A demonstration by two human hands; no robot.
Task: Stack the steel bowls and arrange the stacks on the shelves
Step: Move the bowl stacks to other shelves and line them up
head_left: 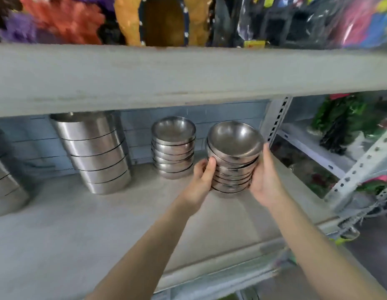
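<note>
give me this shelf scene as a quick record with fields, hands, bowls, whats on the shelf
held item: stack of small steel bowls, tilted a little
left hand: left hand grips the stack's left side, thumb up
right hand: right hand cups the stack's right side
contact with shelf: cannot tell if the held stack rests on the shelf
placed stack: second bowl stack stands further back, to its left, apart
larger ware: stack of larger steel containers on the left
shelf above: colourful goods, blurred

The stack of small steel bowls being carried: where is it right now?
In the head view it sits right of centre, the stack of small steel bowls clasped between the left hand and right hand, beside the second bowl stack.
</note>
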